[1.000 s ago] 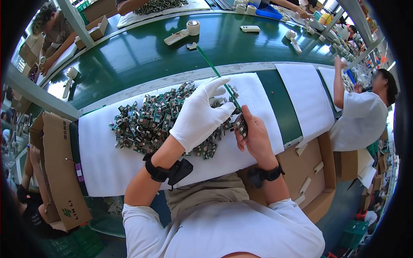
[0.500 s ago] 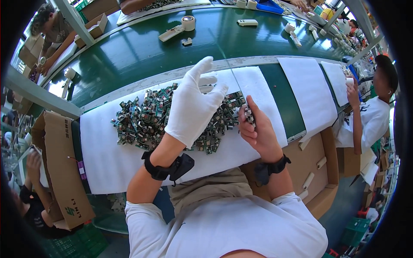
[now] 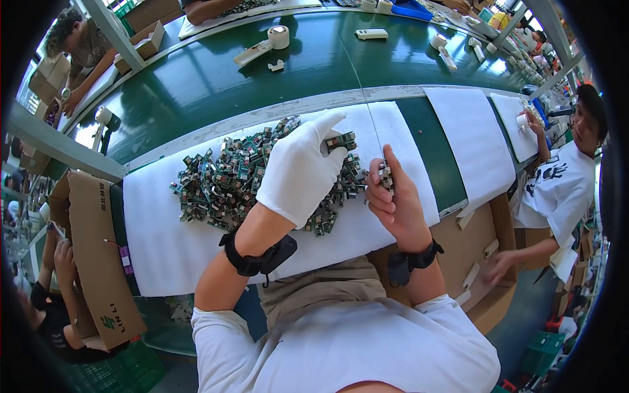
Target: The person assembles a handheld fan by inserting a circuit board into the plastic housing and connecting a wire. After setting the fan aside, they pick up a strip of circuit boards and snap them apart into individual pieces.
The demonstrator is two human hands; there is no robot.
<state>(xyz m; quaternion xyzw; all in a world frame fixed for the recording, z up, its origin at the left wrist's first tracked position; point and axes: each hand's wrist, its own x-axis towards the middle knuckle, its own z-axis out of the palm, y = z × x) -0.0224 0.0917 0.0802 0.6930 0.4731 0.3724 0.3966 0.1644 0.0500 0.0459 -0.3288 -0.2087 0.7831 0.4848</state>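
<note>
My left hand (image 3: 298,167), in a white glove, is closed on a small circuit board (image 3: 341,141) with metal connectors, pinched between thumb and fingers. Below and around it spreads a heap of similar green circuit boards (image 3: 219,173) on a white foam sheet (image 3: 157,242). To the right, my bare right hand (image 3: 398,196) curls round a small row of circuit boards (image 3: 384,175), metal connector ends facing out and thumb raised. How many it holds I cannot make out. A narrow gap separates the two hands.
Beyond the sheet runs a green conveyor belt (image 3: 327,62) carrying white plastic housings (image 3: 371,34) and a white roll-shaped part (image 3: 278,37). Cardboard boxes stand at left (image 3: 98,262) and lower right (image 3: 488,314). A co-worker's hand (image 3: 501,267) reaches into the right box.
My left hand has closed on a circuit board, its fingers apart before. Parts on the belt have shifted left. The co-worker at right has lowered an arm into the box.
</note>
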